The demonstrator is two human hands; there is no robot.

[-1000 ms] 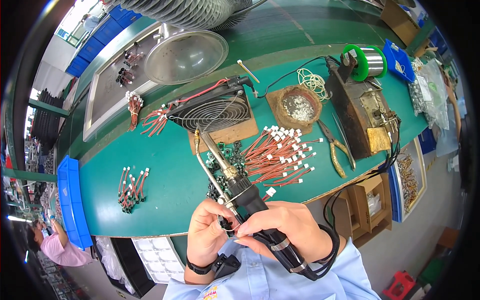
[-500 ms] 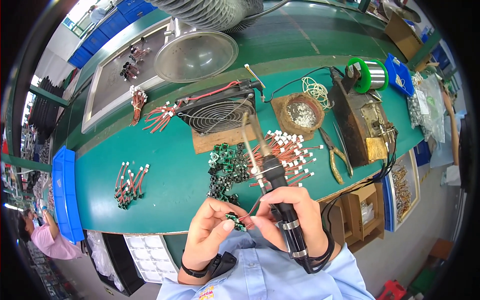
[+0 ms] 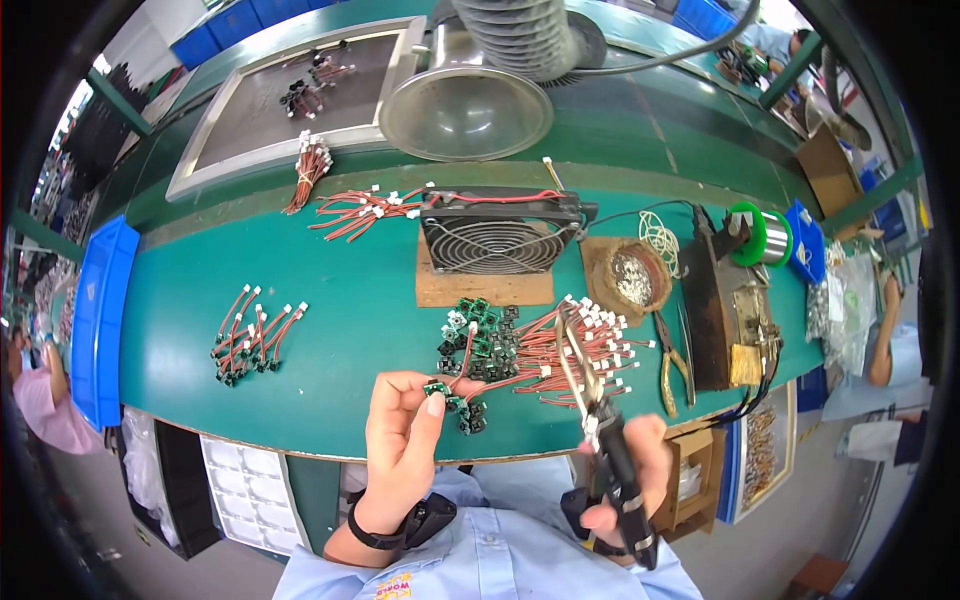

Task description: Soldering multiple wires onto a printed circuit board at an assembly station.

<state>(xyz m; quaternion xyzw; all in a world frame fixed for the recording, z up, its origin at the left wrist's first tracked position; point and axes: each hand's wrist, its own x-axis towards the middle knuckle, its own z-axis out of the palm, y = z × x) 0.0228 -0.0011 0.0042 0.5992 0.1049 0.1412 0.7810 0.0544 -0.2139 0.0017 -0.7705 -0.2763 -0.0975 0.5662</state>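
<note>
At the near edge of the green tabletop (image 3: 330, 330), my left hand (image 3: 405, 430) pinches a small green circuit board (image 3: 434, 388) with a red lead, thumb and forefinger clamped on its edges, just this side of the heap of like boards (image 3: 475, 335). I judge the piece featherlight, stiff in the board but limp in the wire, and fragile at the joint; the bare board edges look the safest place to grip it, not the lead or the solder pads. My right hand (image 3: 625, 470) is wrapped tight round the black handle of a soldering iron (image 3: 600, 420), its tip pointing away from me over the fan of red wires with white connectors (image 3: 585, 350), which lies just right of the board heap. The iron should feel light but tail-heavy from its cord, and only the insulated handle is fit to hold. Yellow-handled pliers (image 3: 672, 365) lie right of those wires. Well left of the heap sits a small bundle of finished leads (image 3: 255, 335). Beyond the heap a black cooling fan (image 3: 495, 235) stands on a wooden block (image 3: 480, 285), with a round tin of tip cleaner (image 3: 630, 275) to its right. Farther still, a clear fume hood (image 3: 465, 105) and a grey tray (image 3: 290, 100)
</note>
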